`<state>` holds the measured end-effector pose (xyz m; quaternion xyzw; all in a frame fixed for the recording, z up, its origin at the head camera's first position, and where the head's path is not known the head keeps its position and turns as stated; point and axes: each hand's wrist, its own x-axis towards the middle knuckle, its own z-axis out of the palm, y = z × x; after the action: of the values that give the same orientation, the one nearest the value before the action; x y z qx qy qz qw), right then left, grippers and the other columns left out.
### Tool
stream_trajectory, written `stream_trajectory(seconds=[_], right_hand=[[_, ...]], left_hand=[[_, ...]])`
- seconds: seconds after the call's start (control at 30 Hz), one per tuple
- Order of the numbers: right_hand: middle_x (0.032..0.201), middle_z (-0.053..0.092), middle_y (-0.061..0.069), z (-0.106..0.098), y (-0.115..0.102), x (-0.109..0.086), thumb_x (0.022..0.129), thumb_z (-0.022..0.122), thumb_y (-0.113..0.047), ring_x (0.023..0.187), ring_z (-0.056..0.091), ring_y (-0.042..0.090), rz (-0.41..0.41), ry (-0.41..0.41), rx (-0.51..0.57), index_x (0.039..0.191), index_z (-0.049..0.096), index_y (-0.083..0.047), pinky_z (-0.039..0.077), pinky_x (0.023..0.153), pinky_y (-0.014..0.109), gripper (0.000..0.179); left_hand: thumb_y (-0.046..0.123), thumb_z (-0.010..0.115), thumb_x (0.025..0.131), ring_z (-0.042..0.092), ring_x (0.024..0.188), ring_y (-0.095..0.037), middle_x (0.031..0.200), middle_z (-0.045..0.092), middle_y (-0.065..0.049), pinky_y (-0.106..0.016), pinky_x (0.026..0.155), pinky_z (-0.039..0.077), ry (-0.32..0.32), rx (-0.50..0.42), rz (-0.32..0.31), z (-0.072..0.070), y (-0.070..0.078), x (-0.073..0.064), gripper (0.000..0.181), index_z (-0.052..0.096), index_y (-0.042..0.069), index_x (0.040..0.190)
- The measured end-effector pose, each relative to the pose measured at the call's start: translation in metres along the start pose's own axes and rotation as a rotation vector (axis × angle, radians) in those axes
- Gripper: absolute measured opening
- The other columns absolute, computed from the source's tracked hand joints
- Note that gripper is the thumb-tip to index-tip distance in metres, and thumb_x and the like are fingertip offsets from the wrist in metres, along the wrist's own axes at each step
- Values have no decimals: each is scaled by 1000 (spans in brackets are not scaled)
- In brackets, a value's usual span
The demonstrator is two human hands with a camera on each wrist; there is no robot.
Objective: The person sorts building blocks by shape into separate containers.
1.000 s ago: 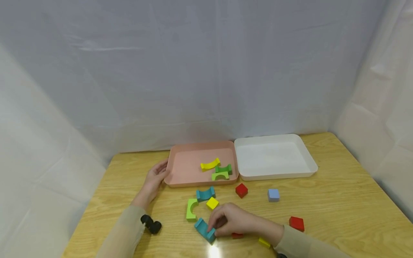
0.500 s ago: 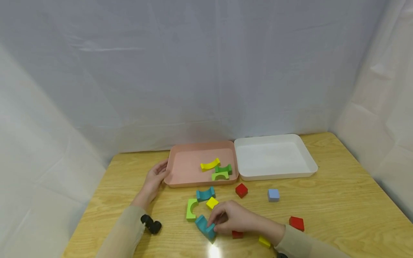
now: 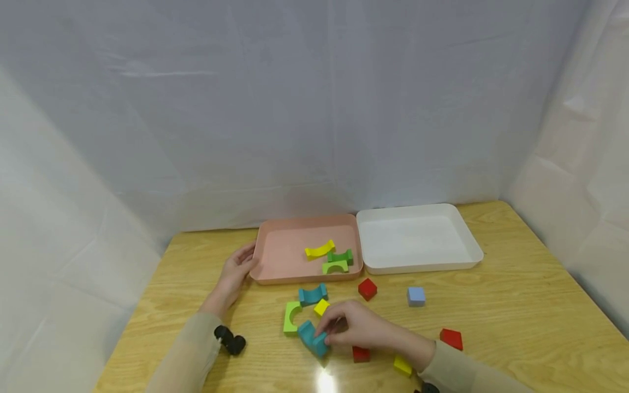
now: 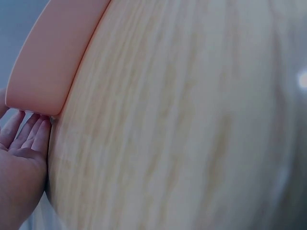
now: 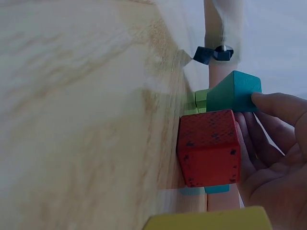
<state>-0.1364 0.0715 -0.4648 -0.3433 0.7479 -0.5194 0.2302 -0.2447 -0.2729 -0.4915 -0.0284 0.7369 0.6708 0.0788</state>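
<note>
My right hand (image 3: 361,325) pinches one end of a blue-teal arch block (image 3: 313,339) between thumb and fingers, low over the table; the right wrist view shows the thumb on this teal block (image 5: 240,91). My left hand (image 3: 235,275) has its fairly straight fingers against the left end of a pink tray (image 3: 282,248). The left wrist view shows these fingertips touching the outer wall of the pink tray (image 4: 53,62). Inside the tray lie a yellow arch block (image 3: 320,250), a green arch block (image 3: 341,257) and a lime arch block (image 3: 336,267).
Right of the pink tray stands a white tray (image 3: 417,240). Between trays and hands lie another blue arch (image 3: 313,295), a lime arch (image 3: 291,319), a yellow cube (image 3: 321,308), a red cube (image 3: 367,289) and a lilac cube (image 3: 416,296). More red and yellow blocks lie around the right forearm.
My right hand has shifted slightly away from the front edge, bringing the blue-teal arch block with it and turning it a little. My left hand stays at the pink tray.
</note>
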Motion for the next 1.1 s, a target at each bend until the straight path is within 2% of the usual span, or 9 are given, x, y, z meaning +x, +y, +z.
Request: stream_trajectory(seconds=[0.33, 0.57, 0.87, 1.1], right_hand=[[108, 78, 9, -4, -1, 2, 95, 77, -2, 90, 65, -3, 0, 37, 15, 105, 81, -6, 59, 85, 16, 12], [108, 79, 12, -9, 1, 5, 96, 76, -3, 91, 66, -3, -41, 61, 1, 106, 81, -5, 60, 85, 18, 12], [107, 79, 11, -16, -2, 6, 95, 76, -3, 90, 65, -2, -27, 99, -12, 105, 81, -5, 59, 85, 18, 12], [108, 79, 13, -25, -6, 11, 95, 76, -2, 91, 66, -3, -69, 151, -35, 107, 81, -5, 61, 86, 19, 14]], left_hand=[[3, 50, 111, 34, 155, -34, 172, 30, -23, -6, 94, 51, 0, -3, 4, 1, -2, 2, 59, 29, 0, 166], [2, 49, 111, 31, 157, -37, 172, 28, -25, -5, 94, 49, -5, -2, 23, 1, -1, 3, 59, 27, -2, 166], [1, 48, 111, 33, 157, -36, 172, 29, -25, -4, 93, 49, -6, -1, 18, 0, -2, 2, 59, 26, -2, 166], [3, 47, 113, 33, 157, -36, 172, 28, -25, -6, 94, 49, -21, -2, 27, 0, -1, 0, 59, 25, -1, 167]])
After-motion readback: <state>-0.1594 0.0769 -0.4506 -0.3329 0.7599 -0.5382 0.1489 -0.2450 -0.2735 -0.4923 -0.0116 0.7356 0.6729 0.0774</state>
